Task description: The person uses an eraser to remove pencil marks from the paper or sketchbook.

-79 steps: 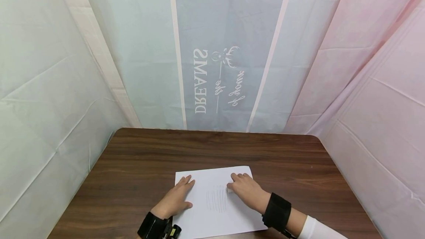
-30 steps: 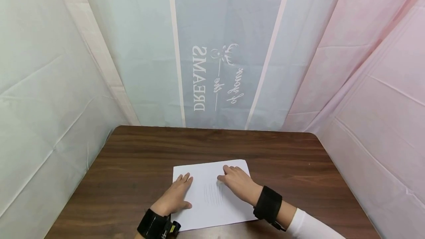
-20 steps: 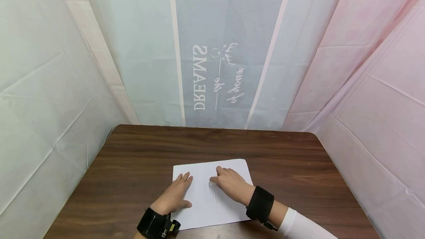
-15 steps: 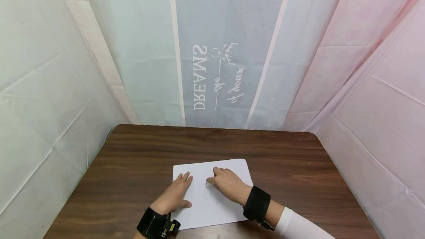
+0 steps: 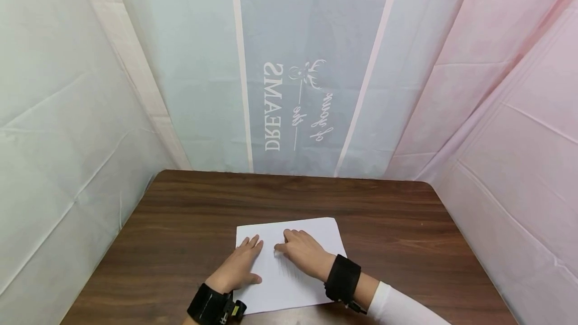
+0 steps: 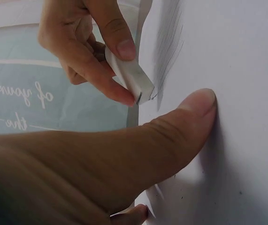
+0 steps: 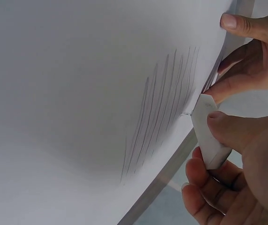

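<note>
The right hand (image 5: 304, 255) grasps a white, slant-ended, eraser-like block (image 7: 208, 140) between thumb and fingers, at the upper left end of a row of thin, dark, near-parallel lines (image 7: 164, 103) on a white sheet of paper (image 5: 289, 292). The sheet rests on a dark brown wood-grain table (image 5: 384, 214). The left hand (image 5: 237, 267) grasps nothing; its fingers and thumb are extended and spread on the left side of the sheet. The head view gives the whole layout, but the right hand covers most of the block. The right wrist view exposes the block's long face, with the thumb on it, and small dark crumbs (image 7: 185, 114) just beside its slanted end. The left wrist view adds the block's end face, smudged dark along one edge, and dark specks (image 6: 240, 192) near the left thumb. Contact between block and sheet cannot be confirmed.
</note>
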Available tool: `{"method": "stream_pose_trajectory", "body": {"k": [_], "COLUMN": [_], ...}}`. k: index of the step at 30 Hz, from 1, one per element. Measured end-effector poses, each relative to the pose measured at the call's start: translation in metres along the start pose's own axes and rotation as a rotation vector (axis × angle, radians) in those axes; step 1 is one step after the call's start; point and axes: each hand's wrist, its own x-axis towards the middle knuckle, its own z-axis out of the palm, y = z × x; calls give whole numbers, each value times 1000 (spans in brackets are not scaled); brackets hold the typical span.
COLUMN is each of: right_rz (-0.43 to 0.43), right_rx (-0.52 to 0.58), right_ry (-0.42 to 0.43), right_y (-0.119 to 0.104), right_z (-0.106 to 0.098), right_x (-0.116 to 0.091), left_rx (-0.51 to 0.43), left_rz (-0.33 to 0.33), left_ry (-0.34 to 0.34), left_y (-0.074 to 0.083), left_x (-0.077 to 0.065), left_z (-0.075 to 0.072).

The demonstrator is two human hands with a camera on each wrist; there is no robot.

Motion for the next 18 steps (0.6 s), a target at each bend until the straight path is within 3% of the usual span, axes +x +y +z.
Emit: {"method": "stream_pose_trajectory", "body": {"k": [18], "right_rz": [-21], "right_rx": [-52], "right_ry": [5], "right_y": [-7], "right_z": [3], "right_x": [5], "left_rx": [6], "left_rz": [-3], "left_ry": [0], "left_y": [-1], "left_x": [-1], "left_z": [0]}}
